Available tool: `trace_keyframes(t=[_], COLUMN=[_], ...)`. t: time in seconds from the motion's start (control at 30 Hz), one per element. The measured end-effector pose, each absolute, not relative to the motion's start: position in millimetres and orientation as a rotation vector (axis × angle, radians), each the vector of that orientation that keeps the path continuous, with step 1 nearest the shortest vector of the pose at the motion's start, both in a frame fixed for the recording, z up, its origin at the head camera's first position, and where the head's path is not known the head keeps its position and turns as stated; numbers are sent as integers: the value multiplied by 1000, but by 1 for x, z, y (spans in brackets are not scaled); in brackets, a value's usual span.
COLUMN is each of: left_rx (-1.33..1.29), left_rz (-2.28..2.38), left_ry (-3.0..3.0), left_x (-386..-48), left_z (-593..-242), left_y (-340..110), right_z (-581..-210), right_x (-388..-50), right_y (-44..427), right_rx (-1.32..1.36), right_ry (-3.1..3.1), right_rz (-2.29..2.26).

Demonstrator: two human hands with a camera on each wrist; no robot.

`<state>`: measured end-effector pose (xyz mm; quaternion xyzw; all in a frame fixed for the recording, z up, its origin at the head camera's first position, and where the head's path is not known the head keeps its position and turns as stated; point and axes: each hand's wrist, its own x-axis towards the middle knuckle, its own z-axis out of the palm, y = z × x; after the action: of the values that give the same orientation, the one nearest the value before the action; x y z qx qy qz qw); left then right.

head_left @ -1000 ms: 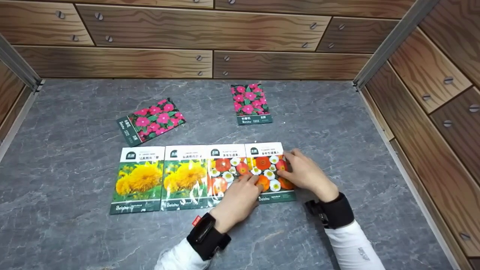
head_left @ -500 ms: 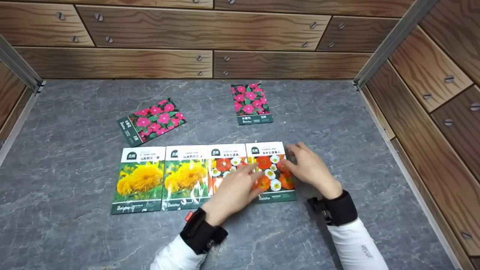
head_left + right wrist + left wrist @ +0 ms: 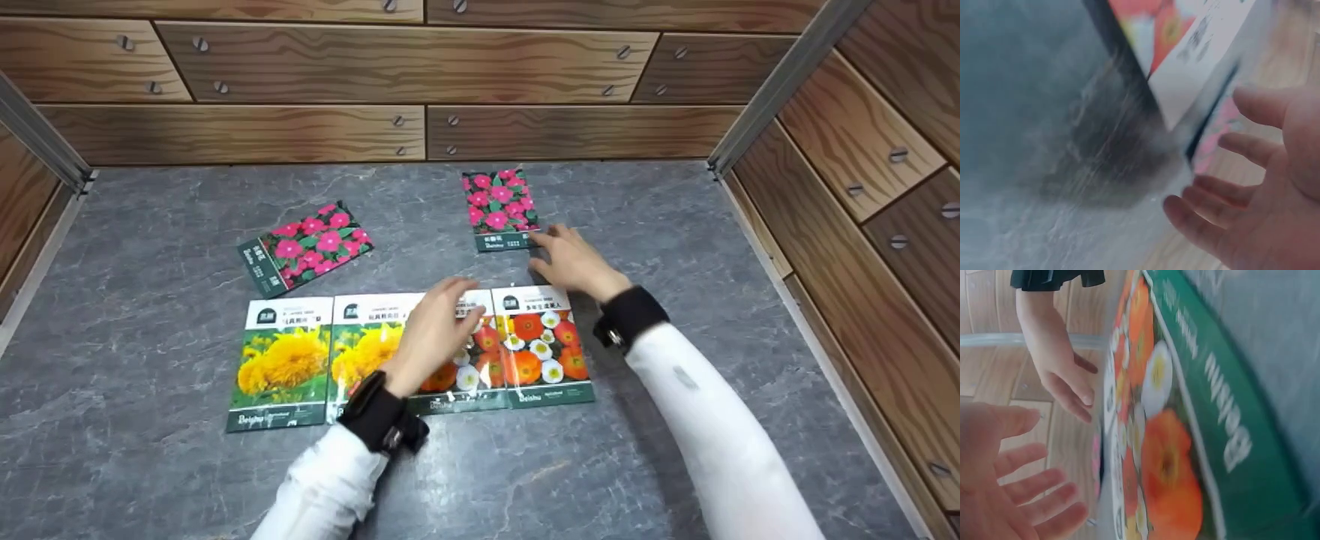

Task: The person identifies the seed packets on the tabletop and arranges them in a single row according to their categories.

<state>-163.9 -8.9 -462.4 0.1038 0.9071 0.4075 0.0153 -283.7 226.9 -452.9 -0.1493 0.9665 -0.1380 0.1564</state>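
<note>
In the head view four large seed packets lie side by side: two with yellow flowers, the leftmost (image 3: 285,364) and its neighbour (image 3: 364,356), then two with orange and white flowers, one (image 3: 487,371) beside the rightmost (image 3: 547,349). My left hand (image 3: 435,330), fingers relaxed, is over the middle two and holds nothing. My right hand (image 3: 574,259) has its fingertips at the lower right corner of a small pink-flower packet (image 3: 501,206); contact is unclear. The left wrist view shows the left hand (image 3: 1022,478) with spread fingers; the right wrist view shows the right hand (image 3: 1258,180) likewise.
A second small pink-flower packet (image 3: 315,244) lies tilted at the back left, just above the yellow-flower packets. The grey marbled surface (image 3: 150,480) is bounded by wood-patterned walls (image 3: 420,64) at the back and sides.
My right hand has left the rightmost large packet and moved up to the small upright pink packet. My left hand has lifted and shifted left and away from me. The packets lie as before.
</note>
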Motion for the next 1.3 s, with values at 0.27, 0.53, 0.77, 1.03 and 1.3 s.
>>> trace_keyframes(t=[0.27,0.53,0.77,1.03,1.3], left_rx=[195,119,202,278,55], left_rz=[1292,1147,897,841,1255], left_ry=[2828,2914,2910,2941,2871], left_x=[-197,-230,-241,-237,-235], left_z=[-463,-469,-475,-476,-469], left_y=[-21,-24,-17,-13,-17], right_z=[-456,-458,-458,-448,-429], right_x=[-301,-295,-298,-306,-291], right_y=[211,184,164,165,178], right_rx=[-431,-461,-179,44,59], right_ry=[2751,2895,2999,2916,2672], right_rz=[-287,-351,-361,-814,-1425])
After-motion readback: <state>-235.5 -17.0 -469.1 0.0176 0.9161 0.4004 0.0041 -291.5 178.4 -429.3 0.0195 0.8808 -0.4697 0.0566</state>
